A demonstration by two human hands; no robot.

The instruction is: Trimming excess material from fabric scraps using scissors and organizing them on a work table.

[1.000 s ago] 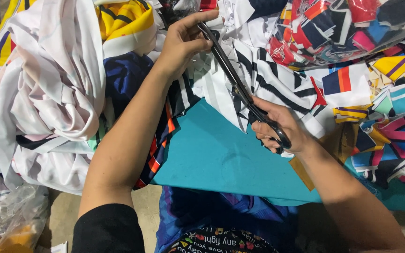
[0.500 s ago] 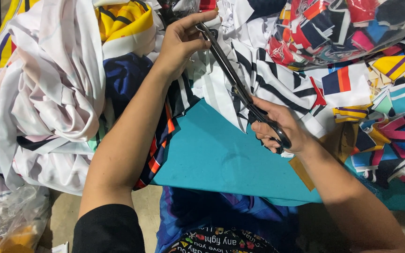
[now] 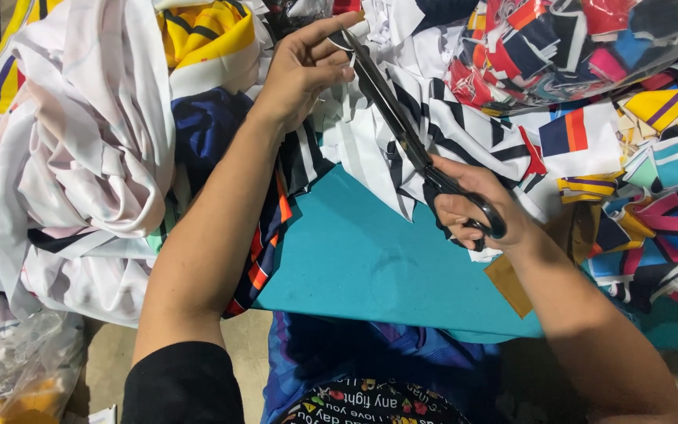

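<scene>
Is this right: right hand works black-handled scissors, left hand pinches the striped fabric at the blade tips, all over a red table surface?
Not quite. The surface is teal, not red, as the head view shows. The rest holds: the right hand works the black-handled scissors, and the left hand pinches the striped fabric at the blade tips.

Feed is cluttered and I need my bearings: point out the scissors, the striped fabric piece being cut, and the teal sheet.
scissors (image 3: 402, 129), head view, on the closed blades.
striped fabric piece (image 3: 464, 129), head view, on its black-and-white stripes.
teal sheet (image 3: 370, 259), head view, on its bare middle.
</scene>
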